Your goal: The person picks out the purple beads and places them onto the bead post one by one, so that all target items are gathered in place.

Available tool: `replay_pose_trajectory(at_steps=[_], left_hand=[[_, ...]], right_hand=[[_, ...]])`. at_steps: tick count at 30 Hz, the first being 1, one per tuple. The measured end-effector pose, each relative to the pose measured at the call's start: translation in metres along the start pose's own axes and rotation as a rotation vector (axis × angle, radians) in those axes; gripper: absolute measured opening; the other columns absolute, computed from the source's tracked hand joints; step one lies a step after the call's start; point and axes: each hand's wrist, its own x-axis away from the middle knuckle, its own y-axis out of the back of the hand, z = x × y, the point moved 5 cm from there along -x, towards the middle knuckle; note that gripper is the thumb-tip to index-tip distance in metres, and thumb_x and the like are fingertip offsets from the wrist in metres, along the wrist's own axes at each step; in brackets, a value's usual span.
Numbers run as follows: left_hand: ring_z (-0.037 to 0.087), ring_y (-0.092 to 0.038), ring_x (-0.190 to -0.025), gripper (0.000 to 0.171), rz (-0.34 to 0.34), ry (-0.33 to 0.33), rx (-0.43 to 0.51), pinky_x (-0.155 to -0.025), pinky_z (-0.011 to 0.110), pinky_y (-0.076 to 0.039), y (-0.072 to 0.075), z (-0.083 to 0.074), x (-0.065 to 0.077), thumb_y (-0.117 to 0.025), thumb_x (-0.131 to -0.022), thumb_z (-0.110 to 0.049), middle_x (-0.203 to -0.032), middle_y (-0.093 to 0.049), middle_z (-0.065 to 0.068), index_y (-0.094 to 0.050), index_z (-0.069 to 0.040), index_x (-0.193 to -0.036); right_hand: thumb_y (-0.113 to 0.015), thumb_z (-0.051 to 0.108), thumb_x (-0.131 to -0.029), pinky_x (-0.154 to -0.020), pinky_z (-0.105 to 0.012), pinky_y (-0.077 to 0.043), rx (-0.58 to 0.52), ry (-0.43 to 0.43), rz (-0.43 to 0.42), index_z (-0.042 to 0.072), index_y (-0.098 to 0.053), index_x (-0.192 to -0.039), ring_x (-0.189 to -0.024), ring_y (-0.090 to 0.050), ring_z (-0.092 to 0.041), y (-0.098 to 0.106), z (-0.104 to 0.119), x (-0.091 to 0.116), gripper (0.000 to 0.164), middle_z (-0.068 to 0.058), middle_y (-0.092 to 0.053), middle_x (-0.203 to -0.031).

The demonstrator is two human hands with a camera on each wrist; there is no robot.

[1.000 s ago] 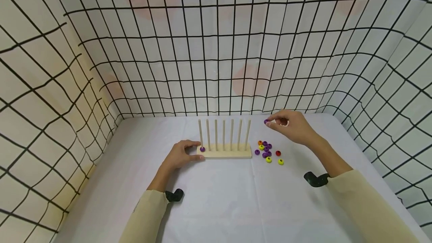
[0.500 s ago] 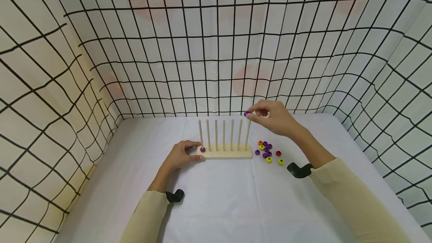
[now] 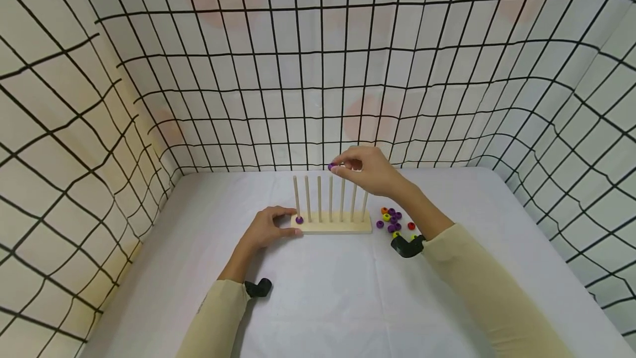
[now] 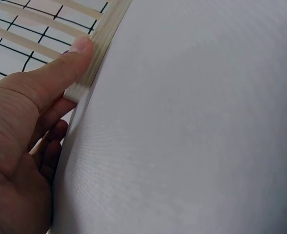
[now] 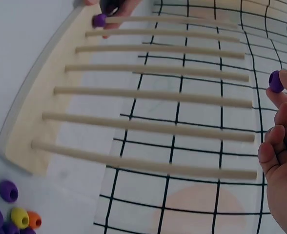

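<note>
My left hand (image 3: 265,227) grips the left end of a pale wooden peg board (image 3: 338,227), thumb on its front edge and fingers behind. In the left wrist view the thumb (image 4: 80,46) presses on the board's edge. Several upright pegs (image 5: 153,96) stand in a row on the board. A purple bead (image 3: 299,220) sits at the base of the leftmost peg. Between thumb and forefinger my right hand (image 3: 370,170) pinches another purple bead (image 5: 276,81), held above the peg tops near the middle of the row.
Right of the board lies a loose group of purple, yellow, orange and red beads, among them a red bead (image 3: 411,226) and an orange bead (image 5: 34,219). My right wrist camera (image 3: 407,246) overlaps some of them. White cloth (image 3: 318,297) covers the table; a black grid (image 3: 318,87) lines the walls.
My right hand has moved left with the purple bead, from over the loose beads, past the right-hand pegs, to above the middle ones. The left hand stays on the board.
</note>
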Motion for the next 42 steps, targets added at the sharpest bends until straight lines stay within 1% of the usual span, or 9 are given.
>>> replay_pose_trajectory(at_steps=[6, 10, 14, 16, 22, 26, 32, 37, 42], left_hand=[[0.030, -0.052, -0.141, 0.064, 0.003, -0.007, 0.009, -0.120, 0.053, -0.038, 0.000, -0.001, -0.001, -0.093, -0.073, -0.045, -0.143, -0.065, 0.005, -0.073, -0.024, -0.130], [0.031, -0.052, -0.141, 0.064, 0.003, -0.002, -0.012, -0.119, 0.054, -0.039, 0.002, -0.001, -0.001, -0.092, -0.074, -0.046, -0.143, -0.064, 0.006, -0.072, -0.024, -0.131], [0.031, -0.052, -0.141, 0.063, -0.003, 0.010, -0.033, -0.119, 0.054, -0.039, 0.007, 0.000, 0.000, -0.092, -0.074, -0.044, -0.143, -0.064, 0.006, -0.072, -0.024, -0.131], [0.032, -0.052, -0.141, 0.063, 0.002, 0.004, -0.029, -0.119, 0.055, -0.039, 0.008, 0.000, 0.000, -0.092, -0.075, -0.044, -0.144, -0.064, 0.007, -0.072, -0.023, -0.132], [0.032, -0.052, -0.140, 0.064, 0.018, -0.011, -0.025, -0.118, 0.056, -0.039, 0.007, 0.000, -0.001, -0.091, -0.075, -0.047, -0.143, -0.064, 0.007, -0.072, -0.024, -0.131], [0.032, -0.053, -0.139, 0.063, 0.012, -0.020, -0.022, -0.118, 0.057, -0.040, 0.006, -0.001, -0.001, -0.091, -0.075, -0.047, -0.143, -0.065, 0.006, -0.073, -0.024, -0.131], [0.031, -0.054, -0.139, 0.063, 0.016, -0.017, -0.019, -0.118, 0.054, -0.040, 0.004, 0.000, -0.002, -0.092, -0.074, -0.048, -0.142, -0.066, 0.006, -0.073, -0.025, -0.130], [0.031, -0.053, -0.140, 0.064, 0.020, 0.004, -0.020, -0.118, 0.054, -0.040, 0.002, 0.002, -0.002, -0.092, -0.073, -0.049, -0.143, -0.064, 0.005, -0.073, -0.027, -0.130], [0.031, -0.053, -0.140, 0.063, 0.018, -0.006, -0.010, -0.118, 0.054, -0.040, 0.002, 0.001, -0.003, -0.092, -0.074, -0.047, -0.143, -0.065, 0.005, -0.073, -0.026, -0.130]], right_hand=[[-0.070, 0.033, -0.099, -0.070, -0.031, -0.040, -0.016, 0.029, 0.036, 0.015, -0.077, -0.115, -0.080, -0.048, -0.019, -0.016, 0.012, -0.012, 0.025, 0.000, -0.056, -0.083], [-0.070, 0.032, -0.099, -0.070, -0.031, -0.038, -0.021, 0.053, 0.047, 0.015, -0.078, -0.114, -0.079, -0.046, -0.018, -0.026, 0.021, -0.022, 0.024, 0.001, -0.055, -0.082], [-0.070, 0.033, -0.099, -0.071, -0.030, -0.039, -0.034, 0.066, 0.060, 0.017, -0.078, -0.113, -0.080, -0.047, -0.017, -0.037, 0.029, -0.031, 0.023, 0.002, -0.055, -0.082], [-0.070, 0.032, -0.099, -0.071, -0.030, -0.040, -0.037, 0.073, 0.064, 0.016, -0.079, -0.113, -0.080, -0.047, -0.017, -0.041, 0.032, -0.034, 0.023, 0.002, -0.055, -0.082], [-0.071, 0.031, -0.099, -0.071, -0.029, -0.041, -0.024, 0.074, 0.068, 0.014, -0.079, -0.114, -0.080, -0.048, -0.017, -0.052, 0.036, -0.039, 0.024, 0.001, -0.056, -0.082], [-0.071, 0.033, -0.099, -0.069, -0.028, -0.041, -0.011, 0.071, 0.065, 0.016, -0.079, -0.114, -0.079, -0.049, -0.016, -0.057, 0.037, -0.041, 0.024, 0.002, -0.057, -0.082], [-0.072, 0.033, -0.098, -0.064, -0.027, -0.039, -0.032, 0.049, 0.063, 0.015, -0.079, -0.112, -0.074, -0.049, -0.016, -0.065, 0.039, -0.044, 0.024, 0.001, -0.055, -0.077], [-0.072, 0.034, -0.098, -0.063, -0.026, -0.038, -0.038, 0.019, 0.059, 0.015, -0.079, -0.112, -0.073, -0.048, -0.015, -0.065, 0.038, -0.043, 0.024, 0.001, -0.054, -0.076], [-0.071, 0.034, -0.098, -0.064, -0.026, -0.038, -0.042, 0.002, 0.056, 0.015, -0.079, -0.113, -0.072, -0.047, -0.014, -0.064, 0.036, -0.041, 0.026, 0.001, -0.051, -0.076]])
